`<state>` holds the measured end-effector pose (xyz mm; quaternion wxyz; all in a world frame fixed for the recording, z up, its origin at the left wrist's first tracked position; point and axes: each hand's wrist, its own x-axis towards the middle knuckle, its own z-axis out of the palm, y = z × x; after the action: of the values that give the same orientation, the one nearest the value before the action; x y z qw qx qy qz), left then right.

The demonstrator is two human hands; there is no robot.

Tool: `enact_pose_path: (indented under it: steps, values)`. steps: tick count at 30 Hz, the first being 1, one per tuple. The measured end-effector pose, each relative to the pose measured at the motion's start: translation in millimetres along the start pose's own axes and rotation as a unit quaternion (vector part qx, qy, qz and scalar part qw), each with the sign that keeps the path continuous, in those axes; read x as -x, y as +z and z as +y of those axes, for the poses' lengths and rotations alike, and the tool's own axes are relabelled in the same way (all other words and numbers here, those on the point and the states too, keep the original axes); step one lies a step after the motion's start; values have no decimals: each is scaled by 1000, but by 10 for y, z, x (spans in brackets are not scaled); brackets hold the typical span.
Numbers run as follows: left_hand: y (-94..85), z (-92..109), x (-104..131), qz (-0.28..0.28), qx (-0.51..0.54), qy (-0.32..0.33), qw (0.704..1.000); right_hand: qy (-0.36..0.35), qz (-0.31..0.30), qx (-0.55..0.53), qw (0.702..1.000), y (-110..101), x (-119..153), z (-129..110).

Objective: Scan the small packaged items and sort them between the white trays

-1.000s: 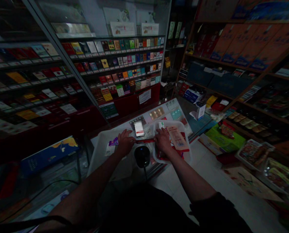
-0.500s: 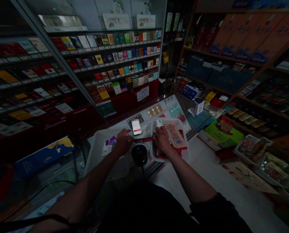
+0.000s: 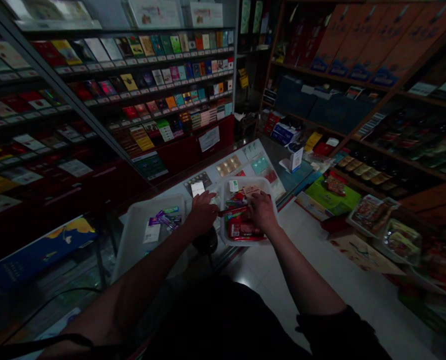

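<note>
Left hand (image 3: 204, 215) clamped on red packet (image 3: 231, 211), over tub's (image 3: 223, 230) left edge, likely steadying it; right hand's (image 3: 262, 212) grip: can't tell.

The slim stick (image 3: 232, 211) is dark red, the wrappers (image 3: 165, 219) purple.

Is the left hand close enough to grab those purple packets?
Probably yes: the purple packets lie uncovered in the open tub beside the left hand. But that hand seems to hold a slim red item first.
</note>
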<state>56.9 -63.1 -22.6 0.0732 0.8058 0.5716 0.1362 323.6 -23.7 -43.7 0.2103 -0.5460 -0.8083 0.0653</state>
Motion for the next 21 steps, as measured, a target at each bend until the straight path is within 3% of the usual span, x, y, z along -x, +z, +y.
enact_pose_path:
  steps: [8, 14, 18, 21]
  values:
    - [211, 209, -190, -24, -3, 13, 1000, 7, -1, 2, 1000, -91, 238, 224]
    - [157, 260, -56, -17, 28, -17, 999, 17, 36, -50, 998, -53, 357, 292]
    - [-110, 137, 279, 20, 87, -53, 995, 24, 62, -110, 992, -40, 391, 135]
    - [-622, -2, 689, 83, 122, -110, 983, 32, 101, -156, 982, -179, 384, -65]
